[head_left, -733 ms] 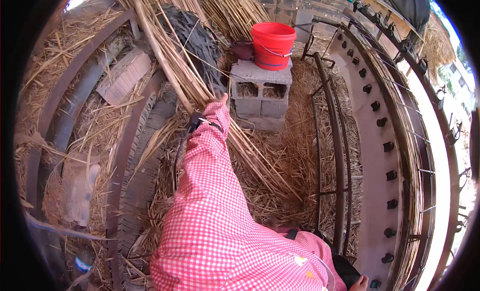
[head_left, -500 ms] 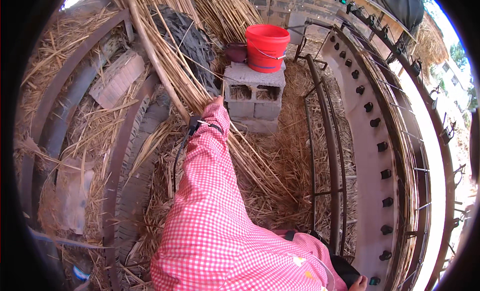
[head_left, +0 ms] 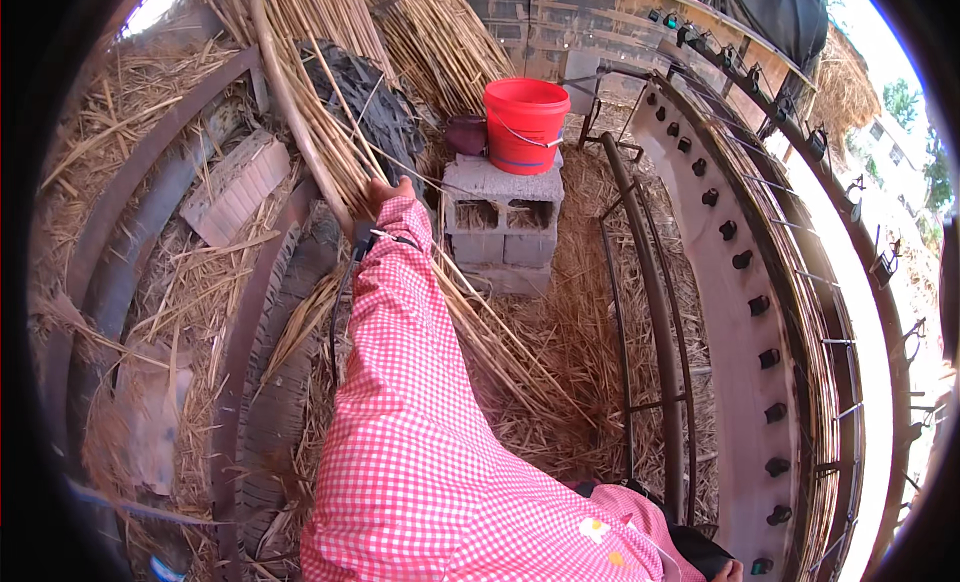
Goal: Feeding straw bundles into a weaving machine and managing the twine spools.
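Observation:
My left hand [head_left: 391, 190], on an outstretched arm in a pink checked sleeve, is closed around some dry reed stalks [head_left: 345, 172] of a long leaning bundle. The sleeve and wrist hide part of the grip. A dark device with a cable is strapped at that wrist. The bundle's lower ends [head_left: 500, 347] reach past my forearm to the straw-covered ground. Only a little of my right hand [head_left: 730, 572] shows at the lower right edge; its fingers are mostly cut off.
A red bucket [head_left: 525, 127] and a dark maroon object [head_left: 466, 136] stand on hollow concrete blocks [head_left: 503, 212]. Metal rails [head_left: 650, 282] and a pale trough with dark fittings [head_left: 700, 242] curve along the right. Left lie a brick-like block [head_left: 236, 189], an old tyre [head_left: 275, 422] and loose straw.
My left hand has moved left and farther forward along the reeds. The whole view has shifted slightly, with the bucket and blocks lower in it.

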{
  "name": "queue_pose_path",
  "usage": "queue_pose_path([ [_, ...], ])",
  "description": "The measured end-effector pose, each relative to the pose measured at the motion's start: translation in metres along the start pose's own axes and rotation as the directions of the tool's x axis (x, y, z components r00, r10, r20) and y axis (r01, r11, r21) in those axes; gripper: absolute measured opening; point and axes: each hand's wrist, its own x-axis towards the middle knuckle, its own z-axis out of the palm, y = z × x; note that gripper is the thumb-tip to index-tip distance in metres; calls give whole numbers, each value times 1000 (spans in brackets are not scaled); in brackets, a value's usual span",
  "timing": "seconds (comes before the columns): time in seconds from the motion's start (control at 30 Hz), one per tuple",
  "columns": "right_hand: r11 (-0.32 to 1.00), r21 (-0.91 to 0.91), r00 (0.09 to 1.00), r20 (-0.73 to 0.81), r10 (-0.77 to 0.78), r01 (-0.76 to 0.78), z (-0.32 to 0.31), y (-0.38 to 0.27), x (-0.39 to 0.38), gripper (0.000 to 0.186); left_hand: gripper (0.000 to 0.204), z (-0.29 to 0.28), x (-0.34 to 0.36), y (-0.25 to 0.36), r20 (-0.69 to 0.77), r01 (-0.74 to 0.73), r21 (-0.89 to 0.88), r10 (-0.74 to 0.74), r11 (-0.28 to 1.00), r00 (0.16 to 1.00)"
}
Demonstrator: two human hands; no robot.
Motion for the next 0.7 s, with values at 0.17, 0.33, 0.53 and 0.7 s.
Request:
queue_pose_path([
  [0.17,997,65,999,-34,-28,30,1,3,-1,32,26,10,-19,-2,425,288,-535,-42,794,904],
  [0.33,993,119,999,-54,-7,14,0,-2,1,35,34,53,-140,-73,246,169,-414,-68,894,967],
  [0.53,960,123,952,-208,-224,253,-4,4,37,16,24,-21,-292,29,215,-194,-683,448,704,868],
  [0.7,767,611,980,-101,-169,195,-40,-132,46,9,10,-121,-456,97,687,525,-704,645,478,334],
])
